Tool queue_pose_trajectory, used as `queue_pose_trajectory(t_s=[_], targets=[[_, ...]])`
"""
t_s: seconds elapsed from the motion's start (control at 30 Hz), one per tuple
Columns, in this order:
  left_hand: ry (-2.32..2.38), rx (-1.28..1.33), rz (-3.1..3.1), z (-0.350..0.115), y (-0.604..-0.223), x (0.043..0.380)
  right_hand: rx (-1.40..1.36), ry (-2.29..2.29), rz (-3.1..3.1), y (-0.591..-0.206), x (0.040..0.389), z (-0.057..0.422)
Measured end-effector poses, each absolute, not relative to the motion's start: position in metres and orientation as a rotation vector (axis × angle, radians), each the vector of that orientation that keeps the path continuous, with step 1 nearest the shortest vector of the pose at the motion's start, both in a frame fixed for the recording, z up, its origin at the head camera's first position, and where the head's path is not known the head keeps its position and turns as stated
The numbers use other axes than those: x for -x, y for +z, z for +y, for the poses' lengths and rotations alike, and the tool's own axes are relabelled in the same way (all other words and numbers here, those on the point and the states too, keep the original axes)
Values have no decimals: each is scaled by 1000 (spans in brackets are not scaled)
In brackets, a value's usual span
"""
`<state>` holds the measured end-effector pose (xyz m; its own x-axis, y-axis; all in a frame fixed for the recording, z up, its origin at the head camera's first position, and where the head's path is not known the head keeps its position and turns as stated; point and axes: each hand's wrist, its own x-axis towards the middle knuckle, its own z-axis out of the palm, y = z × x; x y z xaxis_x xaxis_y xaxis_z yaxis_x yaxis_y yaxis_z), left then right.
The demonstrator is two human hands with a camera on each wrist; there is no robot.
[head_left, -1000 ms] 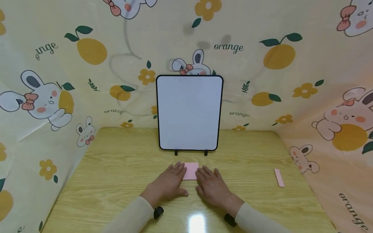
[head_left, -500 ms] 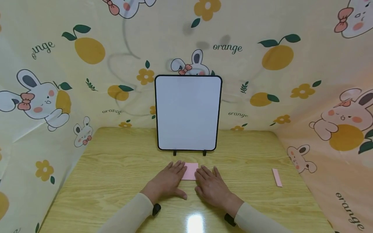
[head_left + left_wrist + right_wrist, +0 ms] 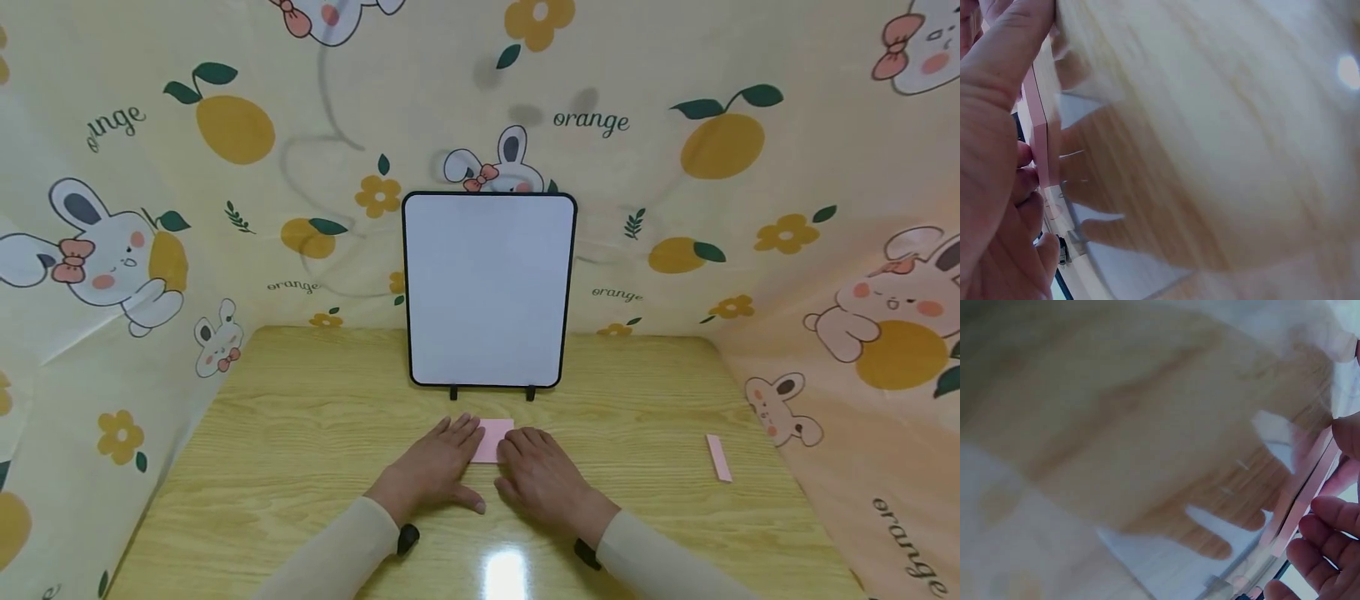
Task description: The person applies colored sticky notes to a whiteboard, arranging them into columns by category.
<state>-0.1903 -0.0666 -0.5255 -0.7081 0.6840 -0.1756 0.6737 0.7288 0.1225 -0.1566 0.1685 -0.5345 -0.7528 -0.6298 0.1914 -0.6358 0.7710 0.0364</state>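
Note:
A pink sticky-note pad (image 3: pixel 491 442) lies on the wooden table between the two hands. My left hand (image 3: pixel 438 467) rests at its left side, fingers extended over that edge and thumb spread toward me. At the right edge, the bent fingertips of my right hand (image 3: pixel 543 475) touch the pad, thumb lower and apart from it. In the left wrist view the pad (image 3: pixel 1036 119) shows as a thick pink edge behind the thumb. The pad's side (image 3: pixel 1304 506) also appears beside the curved fingers in the right wrist view.
A white board (image 3: pixel 491 287) with a black frame stands upright on two small black feet behind the pad. To the right lies a narrow pink strip (image 3: pixel 718 458). Patterned cloth (image 3: pixel 315 125) walls in the table (image 3: pixel 300 417) at the back and sides.
My right hand's fingers have gone from straight to bent and moved slightly left onto the pad's right edge. The left hand and the pad have stayed nearly in place.

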Motion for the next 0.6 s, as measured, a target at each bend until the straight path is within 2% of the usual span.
queue_pose_trajectory(t_s=[0.6], targets=[[74, -1023, 2718, -67, -523, 192, -956, 66, -2754, -539, 167, 163]])
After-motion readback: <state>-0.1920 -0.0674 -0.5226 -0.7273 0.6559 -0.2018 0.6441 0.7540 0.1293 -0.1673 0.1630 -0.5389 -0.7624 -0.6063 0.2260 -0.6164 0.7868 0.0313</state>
